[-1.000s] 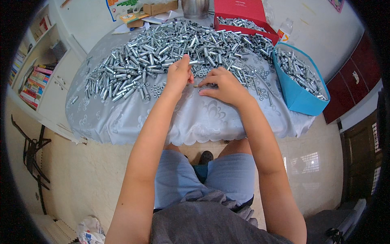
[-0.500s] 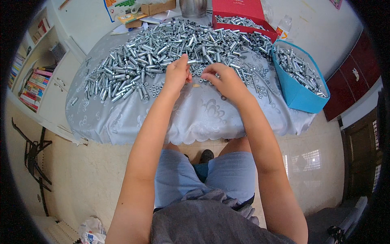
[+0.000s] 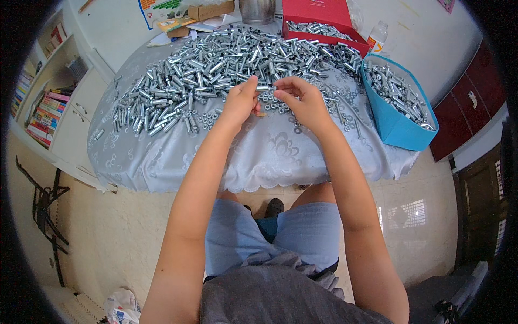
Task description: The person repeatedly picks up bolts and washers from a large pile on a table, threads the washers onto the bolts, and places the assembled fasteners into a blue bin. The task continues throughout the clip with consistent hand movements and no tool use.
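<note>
My left hand (image 3: 240,102) is closed around a short shiny metal sleeve (image 3: 263,88), which points sideways to the right. At the free end of this sleeve, the thumb and forefinger of my right hand (image 3: 303,102) pinch together; whether a small part sits between them is too small to tell. Behind both hands spreads a big heap of similar metal sleeves (image 3: 199,70). Loose nuts and washers (image 3: 280,105) lie on the cloth just below the held sleeve.
A silvery patterned tablecloth (image 3: 216,162) covers the table. To the right stands a blue fabric bin (image 3: 402,135) full of metal bolts. At the back are an open red box (image 3: 324,36) with more metal pieces, a metal pot (image 3: 257,11) and a plastic bottle (image 3: 377,36).
My left hand has shifted slightly right and turned, bringing the metal sleeve into sight. My right hand has moved a little to the right, its fingertips now at the sleeve's end.
</note>
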